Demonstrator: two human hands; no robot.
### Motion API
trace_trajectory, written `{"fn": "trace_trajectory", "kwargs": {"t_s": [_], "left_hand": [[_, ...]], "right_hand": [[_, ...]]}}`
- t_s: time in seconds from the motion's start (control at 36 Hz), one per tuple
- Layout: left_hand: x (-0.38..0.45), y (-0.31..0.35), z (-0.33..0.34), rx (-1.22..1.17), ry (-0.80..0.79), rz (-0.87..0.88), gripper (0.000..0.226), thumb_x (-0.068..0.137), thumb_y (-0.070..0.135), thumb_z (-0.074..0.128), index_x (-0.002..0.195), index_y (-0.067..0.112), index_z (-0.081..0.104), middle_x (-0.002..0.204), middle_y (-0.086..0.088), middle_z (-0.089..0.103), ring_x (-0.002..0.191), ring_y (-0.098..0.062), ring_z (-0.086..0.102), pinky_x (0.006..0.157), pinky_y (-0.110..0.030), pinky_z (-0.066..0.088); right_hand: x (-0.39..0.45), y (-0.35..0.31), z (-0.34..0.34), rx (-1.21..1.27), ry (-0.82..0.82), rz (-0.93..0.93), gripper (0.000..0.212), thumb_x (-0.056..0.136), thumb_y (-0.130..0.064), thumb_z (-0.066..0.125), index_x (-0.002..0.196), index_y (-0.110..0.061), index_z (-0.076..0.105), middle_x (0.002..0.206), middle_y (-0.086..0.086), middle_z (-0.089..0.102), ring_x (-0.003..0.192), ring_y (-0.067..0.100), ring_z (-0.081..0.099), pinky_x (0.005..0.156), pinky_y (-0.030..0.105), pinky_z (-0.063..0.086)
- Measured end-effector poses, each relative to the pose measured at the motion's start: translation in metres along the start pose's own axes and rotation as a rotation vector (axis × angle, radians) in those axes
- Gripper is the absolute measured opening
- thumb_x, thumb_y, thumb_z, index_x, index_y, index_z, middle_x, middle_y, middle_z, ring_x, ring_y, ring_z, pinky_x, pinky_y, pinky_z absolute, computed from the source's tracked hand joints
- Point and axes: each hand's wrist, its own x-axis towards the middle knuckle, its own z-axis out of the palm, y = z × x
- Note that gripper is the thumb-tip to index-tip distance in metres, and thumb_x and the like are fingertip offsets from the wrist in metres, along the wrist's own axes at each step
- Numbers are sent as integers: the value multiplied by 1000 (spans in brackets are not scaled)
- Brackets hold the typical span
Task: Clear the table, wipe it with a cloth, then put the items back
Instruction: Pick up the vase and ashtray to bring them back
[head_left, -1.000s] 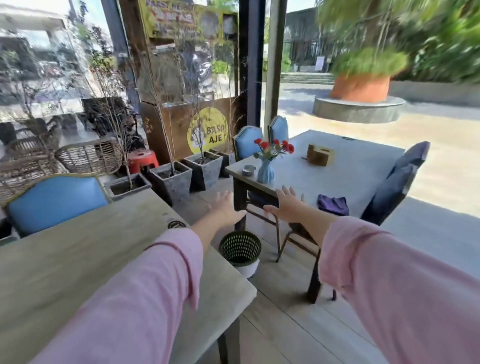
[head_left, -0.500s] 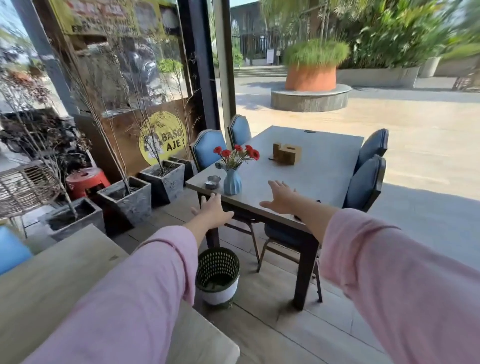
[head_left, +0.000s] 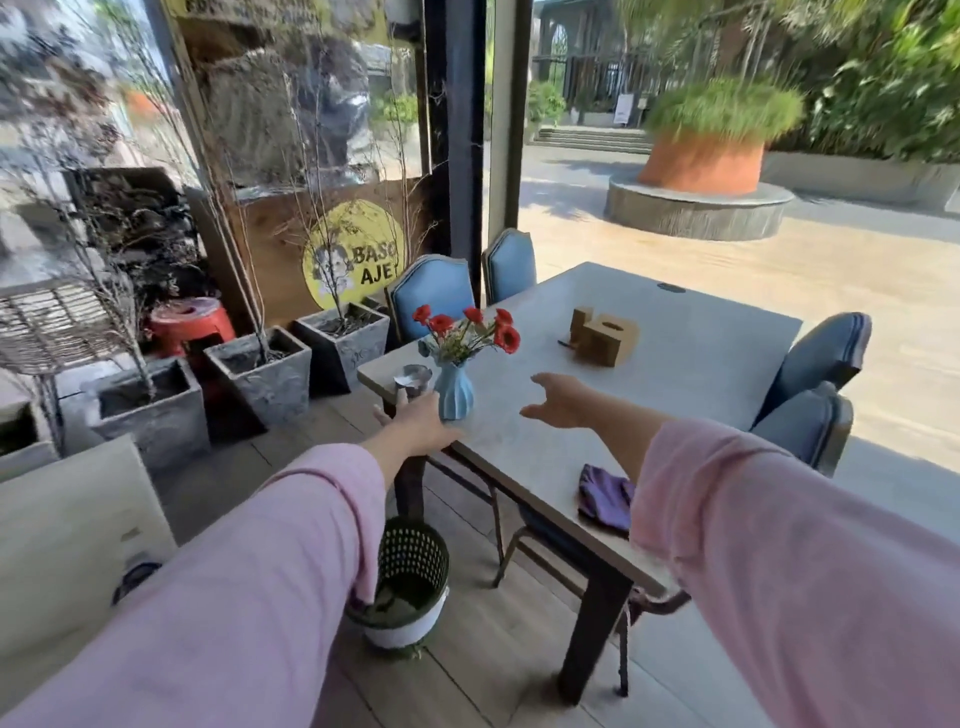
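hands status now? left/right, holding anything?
Left hand: open, holding nothing, reaching beside the ribbed blue ceramic vase.
Right hand: open, fingers spread, holding nothing, above the grey table.

I stood in an open-air eatery (its yellow sign (head_left: 355, 258) read "BASO AJE"), among dining tables (head_left: 691, 374) and blue chairs (head_left: 431, 291).

Matt table (head_left: 701, 374) — purple cloth (head_left: 605, 496)

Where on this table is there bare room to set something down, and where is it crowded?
The table is bare between the wooden box and the far chairs, and between the vase and the purple cloth. The near left corner is crowded: vase, small metal cup and both hands, left and right.
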Motion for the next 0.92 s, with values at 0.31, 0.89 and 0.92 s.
{"fn": "trace_trajectory", "kwargs": {"t_s": [0.31, 0.89, 0.92], "left_hand": [[86, -50, 20, -158, 9, -208, 76, 90, 49, 54, 151, 20, 20, 160, -4, 18, 148, -32, -6, 112, -66, -6], [325, -165, 52, -362, -36, -200, 80, 89, 24, 65, 152, 7, 19, 157, -12, 25, 144, -28, 26, 116, -34, 23], [334, -167, 55, -379, -29, -185, 80, 88, 23, 66, 151, 5, 20, 156, -13, 26, 144, -28, 25, 115, -33, 22]], "right_hand": [[109, -10, 35, 23, -156, -99, 73, 95, -38, 60, 151, -8, 25, 155, 12, 32, 140, 29, 34, 112, 35, 29], [311, -47, 183, 530, 77, 244, 91, 70, -42, 83, 141, -12, 35, 132, 7, 49, 120, 25, 50, 100, 44, 47], [322, -43, 196, 530, 87, 241, 85, 68, -49, 79, 136, -15, 41, 126, 2, 52, 115, 21, 53, 96, 43, 50]]}}
